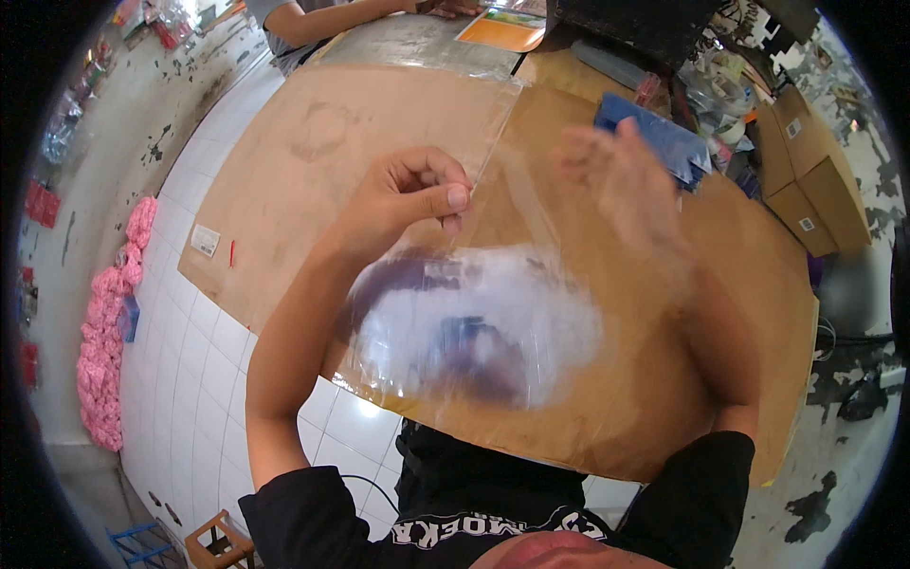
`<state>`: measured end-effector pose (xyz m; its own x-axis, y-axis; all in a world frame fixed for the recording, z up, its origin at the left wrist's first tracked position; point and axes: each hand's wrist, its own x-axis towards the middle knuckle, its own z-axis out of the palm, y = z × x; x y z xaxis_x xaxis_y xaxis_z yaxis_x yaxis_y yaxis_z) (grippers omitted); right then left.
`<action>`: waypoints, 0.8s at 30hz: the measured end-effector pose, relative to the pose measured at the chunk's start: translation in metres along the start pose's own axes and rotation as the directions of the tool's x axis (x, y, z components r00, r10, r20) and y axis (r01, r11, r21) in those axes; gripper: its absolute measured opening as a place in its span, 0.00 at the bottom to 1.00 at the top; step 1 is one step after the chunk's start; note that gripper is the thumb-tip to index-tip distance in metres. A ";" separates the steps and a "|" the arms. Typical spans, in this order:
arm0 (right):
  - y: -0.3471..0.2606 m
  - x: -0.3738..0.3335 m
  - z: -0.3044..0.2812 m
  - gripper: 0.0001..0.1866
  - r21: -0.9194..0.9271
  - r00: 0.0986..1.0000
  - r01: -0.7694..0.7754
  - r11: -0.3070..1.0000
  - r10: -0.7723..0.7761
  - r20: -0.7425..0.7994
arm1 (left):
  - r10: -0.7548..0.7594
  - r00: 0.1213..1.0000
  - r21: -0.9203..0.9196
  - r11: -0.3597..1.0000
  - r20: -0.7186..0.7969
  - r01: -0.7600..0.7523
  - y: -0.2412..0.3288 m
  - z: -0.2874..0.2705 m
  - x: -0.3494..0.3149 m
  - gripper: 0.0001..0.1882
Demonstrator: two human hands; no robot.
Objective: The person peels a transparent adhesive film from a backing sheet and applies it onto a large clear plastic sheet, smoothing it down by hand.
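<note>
My left hand [417, 194] is raised over the brown cardboard-covered table [408, 114]. Its thumb and forefinger press together in a pinch, but I cannot make out whether anything is between them. Motion blurs my right hand [626, 185], held up at the right, so its grip cannot be read. Just beyond it lies a stack of flat blue packets [654, 137]. Below both hands, close to my body, a shiny clear plastic layer [474, 322] on the table catches a bright white glare.
Cardboard boxes [806, 171] and plastic-wrapped clutter [725, 85] crowd the right side. At the far edge are an orange-and-white sheet [502, 30] and another person's arm [332, 17]. Pink bundles [104, 341] lie along the left wall, and a wooden stool [220, 542] stands lower left.
</note>
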<state>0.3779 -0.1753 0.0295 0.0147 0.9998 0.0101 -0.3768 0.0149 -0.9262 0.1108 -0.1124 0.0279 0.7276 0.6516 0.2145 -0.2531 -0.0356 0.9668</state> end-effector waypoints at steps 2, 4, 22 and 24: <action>0.003 -0.002 0.004 0.36 0.121 0.940 -0.309 0.943 0.284 0.190 | -0.059 0.998 0.002 0.998 -0.017 0.059 -0.001 0.004 0.002 0.05; 0.007 -0.005 0.002 0.35 0.149 0.871 -0.440 0.885 0.381 0.309 | -0.139 0.988 -0.013 0.990 -0.063 0.139 -0.006 0.008 0.005 0.05; 0.035 -0.009 -0.005 0.11 -0.314 0.997 0.069 0.947 -0.076 -0.008 | -0.277 0.945 0.070 0.954 -0.175 0.292 -0.016 0.008 0.013 0.07; 0.035 -0.009 -0.006 0.11 -0.314 0.997 0.063 0.947 -0.071 -0.014 | -0.301 0.938 0.055 0.948 -0.172 0.314 -0.015 0.009 0.013 0.06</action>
<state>0.3700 -0.1838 -0.0051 0.0541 0.9960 0.0706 -0.0649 0.0741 -0.9951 0.1294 -0.1101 0.0174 0.6490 0.7523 -0.1132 0.0232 0.1292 0.9913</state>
